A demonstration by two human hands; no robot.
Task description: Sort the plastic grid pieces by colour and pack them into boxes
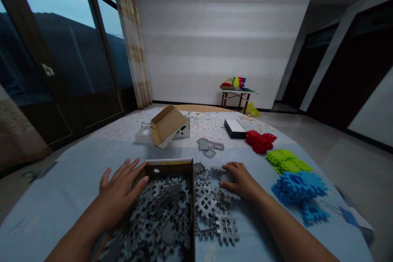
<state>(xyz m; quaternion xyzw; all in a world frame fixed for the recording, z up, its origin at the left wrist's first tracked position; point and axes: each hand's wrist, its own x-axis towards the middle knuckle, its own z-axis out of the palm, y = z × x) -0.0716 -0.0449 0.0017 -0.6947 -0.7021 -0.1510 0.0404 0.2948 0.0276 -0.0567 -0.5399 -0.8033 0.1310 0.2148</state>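
A cardboard box (193,208) full of grey toothed interlocking building pieces (166,208) sits in front of me. My left hand (121,182) rests at the box's far left corner, fingers spread, thumb over the rim. To the right of the box, more grey pieces (206,201) lie in a loose pile, some with lattice windows. My right hand (238,178) is at this pile's far right side, with thumb and fingers curled around a grey piece (217,170). That piece is blurred and partly hidden by the fingers.
Further off lie a few grey pieces (209,146), an opened cardboard box lid (170,125) and a black-and-white box (235,128). Red pieces (260,141), lime-green pieces (287,161) and blue pieces (299,190) are heaped along the right side of the cloth-covered table (82,163).
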